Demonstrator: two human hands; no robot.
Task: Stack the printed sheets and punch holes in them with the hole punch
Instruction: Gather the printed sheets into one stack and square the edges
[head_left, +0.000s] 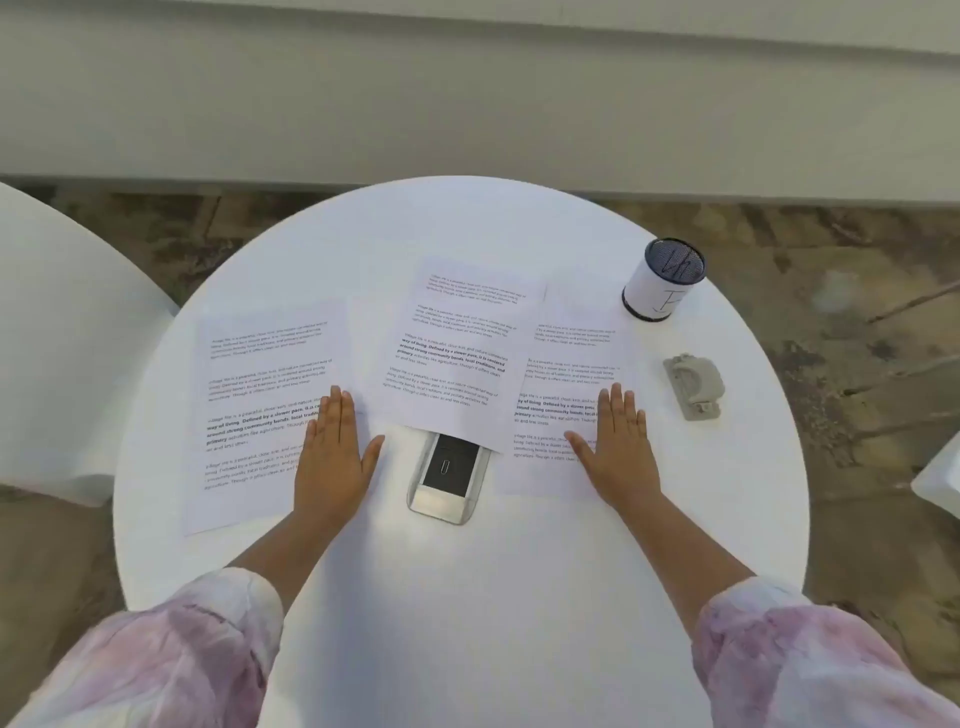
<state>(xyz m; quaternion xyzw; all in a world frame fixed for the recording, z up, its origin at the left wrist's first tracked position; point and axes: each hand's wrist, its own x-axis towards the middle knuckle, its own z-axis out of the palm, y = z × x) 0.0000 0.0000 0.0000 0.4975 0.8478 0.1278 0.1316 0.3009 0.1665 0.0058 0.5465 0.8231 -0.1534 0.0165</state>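
Left hand (335, 457): fingers straight and close together, thumb splayed, palm flat on the right edge of the left printed sheet (260, 405). Right hand (621, 447): fingers straight, slightly spread, thumb out, palm flat on the right printed sheet (566, 364). Neither hand holds anything.

Printed sheets: three counted, white, each carrying short paragraphs of black text with one bold block. They lie side by side, unstacked. The middle printed sheet (452, 353) sits tilted, overlapping the right sheet's left edge, and its near edge covers the far end of a small white-framed device with a dark panel (449, 478).

Hole punch (693, 385): one, grey, lying on the round white table (467, 597) just right of the right sheet, untouched.

Also one cylindrical white container with a dark mesh top (665, 286), beyond the punch. Sleeves (171, 660): two, pink-and-white mottled.
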